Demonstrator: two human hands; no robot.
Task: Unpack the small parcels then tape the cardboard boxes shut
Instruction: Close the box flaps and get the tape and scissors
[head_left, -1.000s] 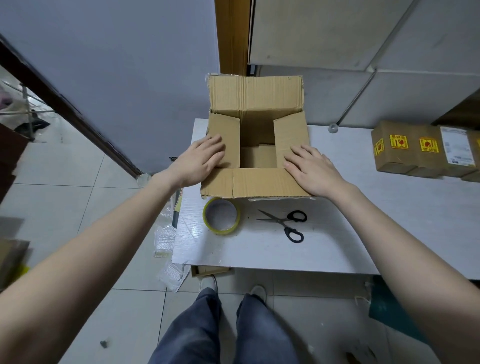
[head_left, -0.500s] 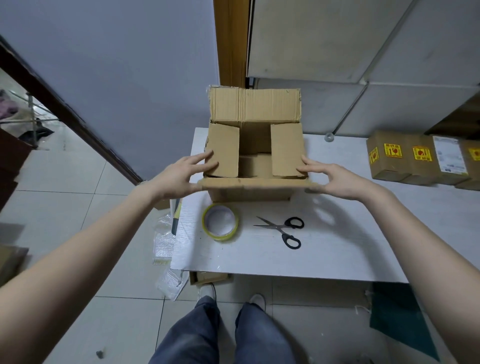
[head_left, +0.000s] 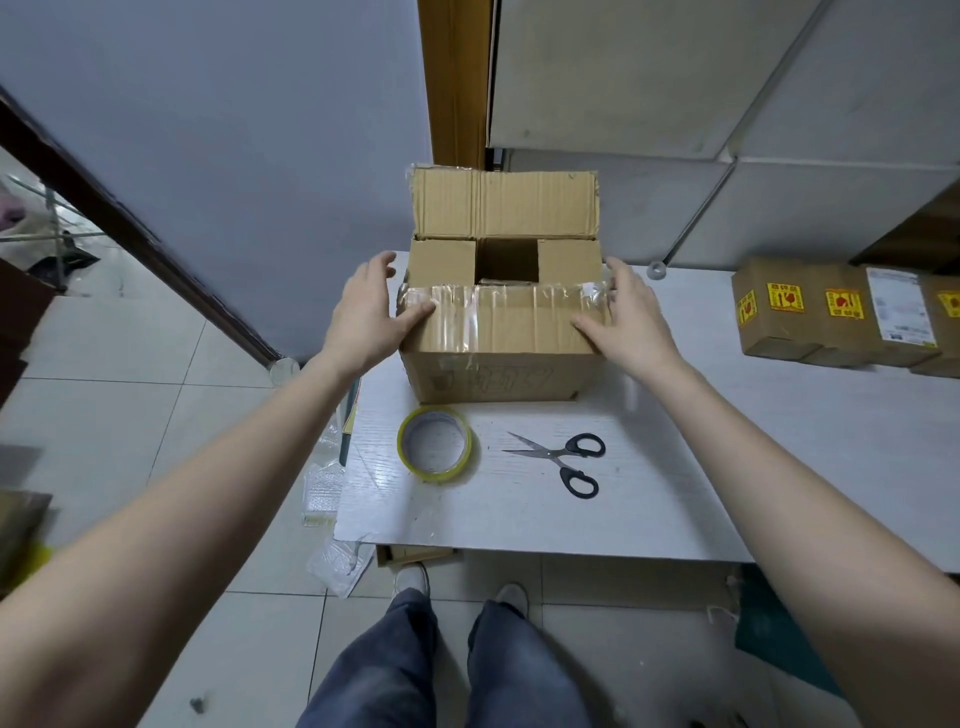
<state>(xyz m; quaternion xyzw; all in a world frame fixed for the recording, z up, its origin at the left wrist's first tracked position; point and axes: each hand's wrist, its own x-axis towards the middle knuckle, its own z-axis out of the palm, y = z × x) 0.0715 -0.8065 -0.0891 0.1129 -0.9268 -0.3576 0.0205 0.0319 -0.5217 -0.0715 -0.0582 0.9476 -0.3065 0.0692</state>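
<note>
I see the cardboard box (head_left: 501, 332) at the table's (head_left: 727, 467) 12 o'clock edge, my left hand (head_left: 363, 317) and right hand (head_left: 626, 325) pressing its near flap down with relaxed fingers, grip released, tape roll (head_left: 435, 446) and scissors (head_left: 563, 460) toward 6 o'clock.

Both bare forearms reach forward, the left hand (head_left: 366, 312) cupping the cardboard box's (head_left: 498, 358) left top corner with its thumb laid on the near flap, the right hand (head_left: 623, 322) mirroring it on the right corner, fingers nearly straight, thumb on the flap.
</note>
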